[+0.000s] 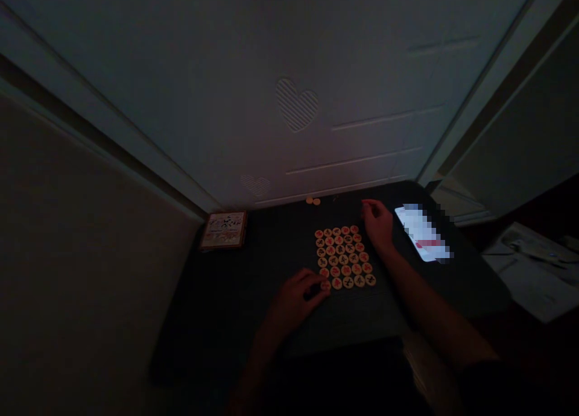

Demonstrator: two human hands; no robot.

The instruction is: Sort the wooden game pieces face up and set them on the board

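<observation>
Rows of round wooden Chinese chess pieces [344, 260], marked in red or black, lie in a neat grid on the dark table. At the near left corner of this grid, my left hand [296, 295] has its thumb and forefinger on either side of a corner chess piece [325, 286]. My right hand [379, 224] rests beyond the far right corner of the grid, fingers bent and slightly apart, with nothing visible in them. The dim light hides much of both palms.
A flat printed box [223, 230] lies at the table's left. Two loose round pieces [313, 201] sit by the white panel [217, 102] at the back. A lit phone [420, 234], partly blurred, lies on the right. Papers [534, 277] are beyond the table's right edge.
</observation>
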